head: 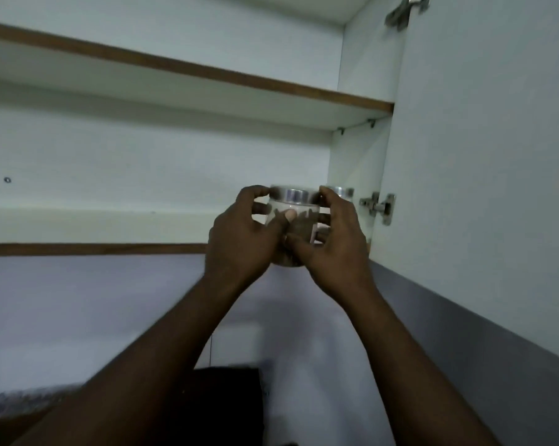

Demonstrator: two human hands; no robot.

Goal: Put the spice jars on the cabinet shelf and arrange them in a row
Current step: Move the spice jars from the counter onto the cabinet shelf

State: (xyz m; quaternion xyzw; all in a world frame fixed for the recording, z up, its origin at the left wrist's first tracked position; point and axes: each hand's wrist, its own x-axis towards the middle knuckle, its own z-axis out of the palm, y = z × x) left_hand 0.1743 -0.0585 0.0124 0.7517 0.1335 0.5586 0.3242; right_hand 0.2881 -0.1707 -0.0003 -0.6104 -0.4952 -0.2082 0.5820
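Two hands cup one spice jar [299, 222]: the left hand [239, 235] and right hand [334, 235] curl their fingers round its clear sides, just under the metal lid [292, 194]. It hangs before the front edge of the lower shelf [94, 249], not yet set down. Rigid, smooth, probably breakable and fairly light, it is best held by the body. A second jar [342, 191] stands behind, near the hinge [379, 206]

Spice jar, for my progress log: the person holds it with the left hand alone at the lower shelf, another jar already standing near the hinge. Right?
Not alone: the head view shows both hands, left hand and right hand, gripping the spice jar from either side. The rest holds: it is at the lower shelf, another jar near the hinge.
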